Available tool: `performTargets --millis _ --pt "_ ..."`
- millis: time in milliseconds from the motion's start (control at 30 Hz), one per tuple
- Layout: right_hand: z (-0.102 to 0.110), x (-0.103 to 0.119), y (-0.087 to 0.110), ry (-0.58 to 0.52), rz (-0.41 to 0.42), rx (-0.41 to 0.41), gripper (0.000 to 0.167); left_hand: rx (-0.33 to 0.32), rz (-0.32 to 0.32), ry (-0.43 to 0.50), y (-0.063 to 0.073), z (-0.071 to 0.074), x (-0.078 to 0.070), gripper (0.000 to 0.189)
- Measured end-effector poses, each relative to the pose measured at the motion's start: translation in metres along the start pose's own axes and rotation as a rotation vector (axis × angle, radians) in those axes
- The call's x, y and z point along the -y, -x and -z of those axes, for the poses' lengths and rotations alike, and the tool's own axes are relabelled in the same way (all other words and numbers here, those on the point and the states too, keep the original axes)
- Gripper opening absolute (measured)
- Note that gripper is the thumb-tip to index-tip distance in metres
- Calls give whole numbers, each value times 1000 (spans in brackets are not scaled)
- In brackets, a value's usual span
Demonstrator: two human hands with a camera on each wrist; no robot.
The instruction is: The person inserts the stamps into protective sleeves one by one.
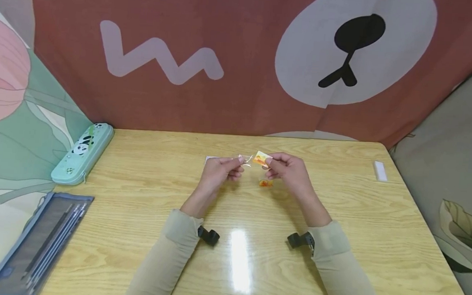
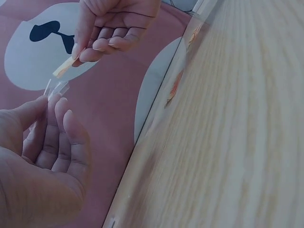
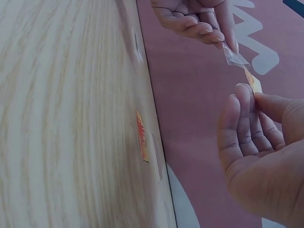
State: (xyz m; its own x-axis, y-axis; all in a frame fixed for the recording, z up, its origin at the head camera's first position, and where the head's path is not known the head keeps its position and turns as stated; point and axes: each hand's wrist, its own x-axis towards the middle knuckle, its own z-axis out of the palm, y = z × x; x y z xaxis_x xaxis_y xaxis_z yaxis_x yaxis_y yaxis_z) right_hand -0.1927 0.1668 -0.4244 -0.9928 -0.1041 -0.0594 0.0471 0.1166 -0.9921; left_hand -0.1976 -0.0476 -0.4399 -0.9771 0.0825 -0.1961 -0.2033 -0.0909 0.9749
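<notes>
Above the back of the table, my left hand pinches a small clear plastic wrapper between thumb and forefinger. My right hand pinches a small flat yellow-and-orange printed piece by its edge, close to the wrapper. In the right wrist view, the wrapper and the printed piece come end to end; whether they are joined I cannot tell. Beneath the right hand, a torn-looking orange-red printed scrap lies on the table, also visible as a scrap from the right wrist.
A mint pencil case with pandas stands at the back left. In front of it lies a blue-edged mesh pouch holding several pencil-like sticks. At the right is a white block. A pale flat thing lies partly hidden behind the left hand.
</notes>
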Motion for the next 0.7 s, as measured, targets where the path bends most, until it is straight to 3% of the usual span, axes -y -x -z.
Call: performTargets --millis 233,700 --pt "-1 0 1 -9 -4 23 32 -5 -4 -3 -1 -2 0 35" --pt "-2 0 1 9 -10 -6 33 -13 2 -17 0 0 1 32"
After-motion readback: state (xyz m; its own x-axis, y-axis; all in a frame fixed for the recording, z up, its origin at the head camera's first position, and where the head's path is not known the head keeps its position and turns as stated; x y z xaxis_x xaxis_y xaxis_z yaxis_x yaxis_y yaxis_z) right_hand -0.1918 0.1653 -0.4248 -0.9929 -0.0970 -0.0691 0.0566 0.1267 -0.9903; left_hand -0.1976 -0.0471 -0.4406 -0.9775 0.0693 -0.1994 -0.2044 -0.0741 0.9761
